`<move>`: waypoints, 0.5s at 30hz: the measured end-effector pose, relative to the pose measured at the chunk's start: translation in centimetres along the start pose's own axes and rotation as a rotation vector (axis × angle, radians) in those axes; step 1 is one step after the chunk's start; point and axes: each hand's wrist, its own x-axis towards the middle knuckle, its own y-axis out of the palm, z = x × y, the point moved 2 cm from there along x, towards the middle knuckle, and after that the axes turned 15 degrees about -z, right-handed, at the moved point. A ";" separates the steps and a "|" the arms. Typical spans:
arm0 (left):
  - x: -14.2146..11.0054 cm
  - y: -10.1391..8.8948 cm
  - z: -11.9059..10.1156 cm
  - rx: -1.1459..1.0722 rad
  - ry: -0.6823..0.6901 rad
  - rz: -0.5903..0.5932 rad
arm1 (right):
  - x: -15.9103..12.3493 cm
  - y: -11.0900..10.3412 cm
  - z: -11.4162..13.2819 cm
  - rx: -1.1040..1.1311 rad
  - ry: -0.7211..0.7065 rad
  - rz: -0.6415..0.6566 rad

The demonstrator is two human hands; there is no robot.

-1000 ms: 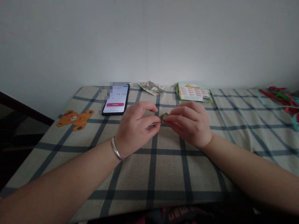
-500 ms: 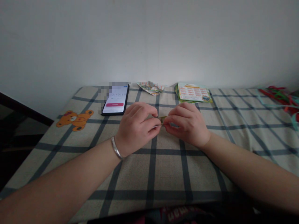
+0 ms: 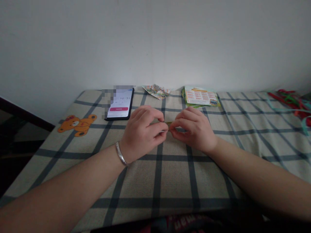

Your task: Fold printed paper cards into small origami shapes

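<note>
My left hand [image 3: 143,132] and my right hand [image 3: 193,129] meet fingertip to fingertip above the middle of the checked cloth. Both pinch a small folded piece of paper [image 3: 168,123], greenish and mostly hidden between the fingers. A silver bracelet [image 3: 120,154] circles my left wrist. Both forearms rest low over the table, coming in from the near corners.
A phone [image 3: 120,103] with a lit screen lies at the back left. Folded printed paper [image 3: 156,91] and a stack of printed sheets [image 3: 200,96] lie by the wall. Red and green strips [image 3: 291,98] lie at the far right. A bear print [image 3: 76,124] marks the checked tablecloth [image 3: 175,174].
The small paper showed as a raised green corner between my fingers; now both hands have closed tighter on it and it lies flatter, nearly hidden. The hands stayed in place.
</note>
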 end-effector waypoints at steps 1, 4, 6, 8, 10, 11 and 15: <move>0.0 0.0 0.1 -0.005 -0.011 0.000 | 0.0 0.0 -0.1 -0.003 0.003 -0.005; 0.0 -0.1 0.2 -0.016 -0.034 0.000 | 0.0 0.0 -0.3 -0.007 0.026 -0.011; 0.0 -0.1 0.3 -0.018 -0.036 0.001 | 0.0 0.0 -0.4 -0.006 0.037 -0.012; 0.0 0.0 0.3 -0.020 -0.038 0.002 | -0.1 0.0 -0.4 -0.011 0.040 -0.017; 0.1 0.0 0.3 -0.024 -0.044 0.006 | -0.1 0.0 -0.4 -0.023 0.041 -0.026; 0.1 0.0 0.3 -0.026 -0.045 0.010 | -0.1 0.0 -0.4 -0.029 0.041 -0.029; 0.0 0.0 0.3 -0.017 -0.027 0.045 | -0.2 -0.1 -0.4 -0.058 0.011 -0.022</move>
